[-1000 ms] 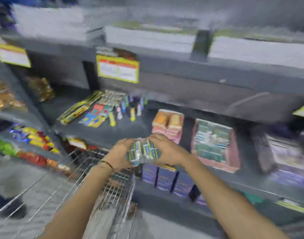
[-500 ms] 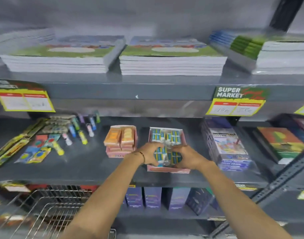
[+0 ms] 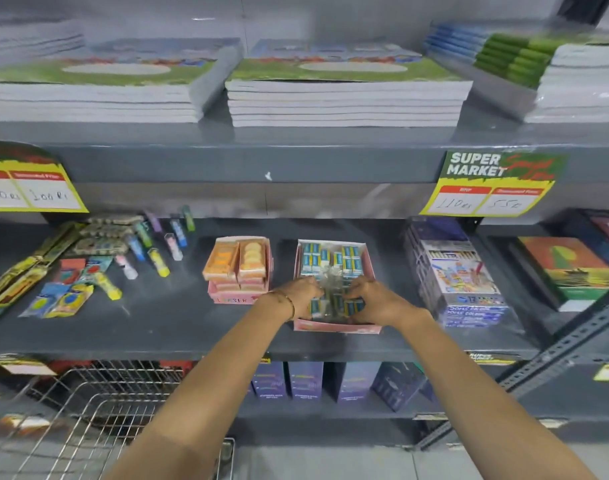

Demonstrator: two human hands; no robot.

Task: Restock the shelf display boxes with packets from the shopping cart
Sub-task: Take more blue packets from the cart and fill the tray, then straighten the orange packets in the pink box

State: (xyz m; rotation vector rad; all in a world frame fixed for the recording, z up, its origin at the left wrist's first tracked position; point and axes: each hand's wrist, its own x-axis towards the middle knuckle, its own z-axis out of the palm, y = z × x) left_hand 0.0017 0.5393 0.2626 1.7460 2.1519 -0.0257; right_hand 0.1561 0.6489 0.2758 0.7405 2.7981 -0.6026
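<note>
1. A wire shopping cart (image 3: 99, 417) stands at the lower left, in front of the shelving, below the middle shelf (image 3: 178, 327).
2. On the left part of that shelf lie loose glue sticks (image 3: 157, 261) and flat packs of stationery (image 3: 67, 296), under a yellow price tag (image 3: 26, 188).
3. Right of these sits a pink display box (image 3: 237, 296) holding orange packets stacked above its rim.
4. The left hand (image 3: 298, 294), a thin bangle at its wrist, is curled over the left end of a clear-wrapped packet (image 3: 330, 299) of small blue boxes; its grip is pressed on the wrap.
5. The packet sits in the front half of a second pink display box (image 3: 334, 328), which stands just beside the first; more blue boxes fill its rear half.
6. The right hand (image 3: 374, 301) is curled over the packet's right end, its grip pinching the wrap too.
7. Further right stands a pile of coloured pencil packs (image 3: 462, 278), then books (image 3: 566, 268) lying flat.
8. On the shelf above, stacks of notebooks (image 3: 344, 98) lie side by side.
</note>
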